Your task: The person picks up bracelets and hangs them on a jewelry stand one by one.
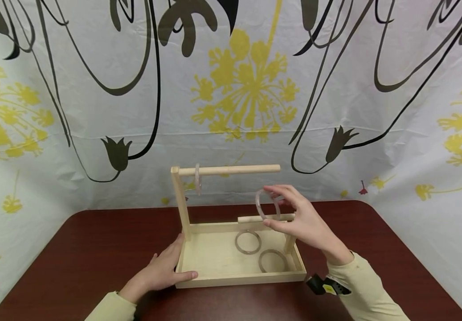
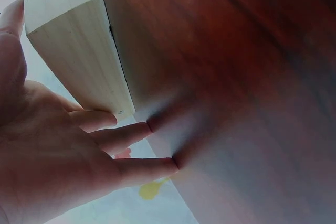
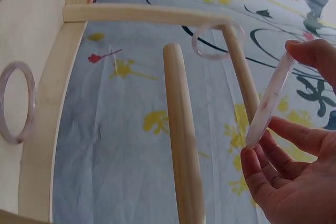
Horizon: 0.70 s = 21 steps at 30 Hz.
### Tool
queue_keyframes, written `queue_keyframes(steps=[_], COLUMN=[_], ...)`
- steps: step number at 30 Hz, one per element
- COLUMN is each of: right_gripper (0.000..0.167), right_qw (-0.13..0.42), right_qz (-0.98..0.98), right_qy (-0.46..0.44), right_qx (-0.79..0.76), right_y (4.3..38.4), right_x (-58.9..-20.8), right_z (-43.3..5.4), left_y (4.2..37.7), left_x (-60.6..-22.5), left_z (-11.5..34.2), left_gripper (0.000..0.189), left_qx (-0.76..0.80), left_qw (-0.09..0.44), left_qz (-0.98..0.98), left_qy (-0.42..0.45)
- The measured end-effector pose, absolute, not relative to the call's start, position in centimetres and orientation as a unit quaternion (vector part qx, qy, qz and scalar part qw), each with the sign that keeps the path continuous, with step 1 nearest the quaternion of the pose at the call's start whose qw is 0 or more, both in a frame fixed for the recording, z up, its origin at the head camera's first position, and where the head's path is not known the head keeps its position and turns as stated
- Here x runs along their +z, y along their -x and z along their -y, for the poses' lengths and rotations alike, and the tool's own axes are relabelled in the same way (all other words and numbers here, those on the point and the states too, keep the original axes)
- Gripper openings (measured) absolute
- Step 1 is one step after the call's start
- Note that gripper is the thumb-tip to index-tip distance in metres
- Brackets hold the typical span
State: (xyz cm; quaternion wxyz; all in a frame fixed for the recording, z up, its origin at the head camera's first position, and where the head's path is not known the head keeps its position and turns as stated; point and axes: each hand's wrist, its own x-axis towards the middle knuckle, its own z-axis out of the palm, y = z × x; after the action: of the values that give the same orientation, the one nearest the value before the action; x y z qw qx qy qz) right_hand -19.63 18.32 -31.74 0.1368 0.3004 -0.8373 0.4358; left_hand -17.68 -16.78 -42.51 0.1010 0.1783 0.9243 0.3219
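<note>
My right hand (image 1: 300, 218) pinches a pale translucent bangle (image 3: 270, 100) between thumb and fingers, holding it above the low peg (image 3: 182, 135) of a wooden rack. A second bangle (image 1: 198, 179) hangs on the tall upper rod (image 1: 231, 170), near its post. Two more bangles lie in the rack's tray (image 1: 204, 282): one bangle (image 1: 248, 242) towards the middle, another bangle (image 1: 272, 261) at the front right. At the tray's left end rests my left hand (image 1: 162, 267), thumb over the front rim and fingers along the outer side. In the left wrist view its fingers look spread, with fingertips on the table.
The rack stands on a dark red-brown table (image 1: 94, 249). Behind it hangs a pale cloth (image 1: 231, 111) printed with yellow flowers and dark stems. A dark strap device with a yellow label (image 1: 328, 286) is at the right wrist.
</note>
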Motion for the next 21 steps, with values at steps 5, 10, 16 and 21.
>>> queue_keyframes(steps=[5, 10, 16, 21], right_gripper=[0.061, 0.061, 0.062, 0.063], right_qw=[0.116, 0.116, 0.136, 0.139], right_qz=[0.831, 0.838, 0.845, 0.844], right_qy=[-0.277, -0.256, -0.257, -0.248], right_qx=[0.469, 0.468, 0.448, 0.454], right_y=[19.9, 20.3, 21.1, 21.6], right_x=[-31.6, -31.4, -31.1, -30.8], right_z=[-19.2, -20.2, -20.8, -21.0], left_y=[17.6, 17.7, 18.0, 17.8], left_x=[-42.6, -42.6, -42.3, -42.2], left_z=[16.9, 16.8, 16.8, 16.8], left_gripper=[0.111, 0.111, 0.112, 0.111], left_qx=[0.323, 0.324, 0.322, 0.310], left_qw=[0.099, 0.102, 0.105, 0.111], left_qz=[-0.924, -0.923, -0.922, -0.928], left_qy=[-0.180, -0.183, -0.186, -0.175])
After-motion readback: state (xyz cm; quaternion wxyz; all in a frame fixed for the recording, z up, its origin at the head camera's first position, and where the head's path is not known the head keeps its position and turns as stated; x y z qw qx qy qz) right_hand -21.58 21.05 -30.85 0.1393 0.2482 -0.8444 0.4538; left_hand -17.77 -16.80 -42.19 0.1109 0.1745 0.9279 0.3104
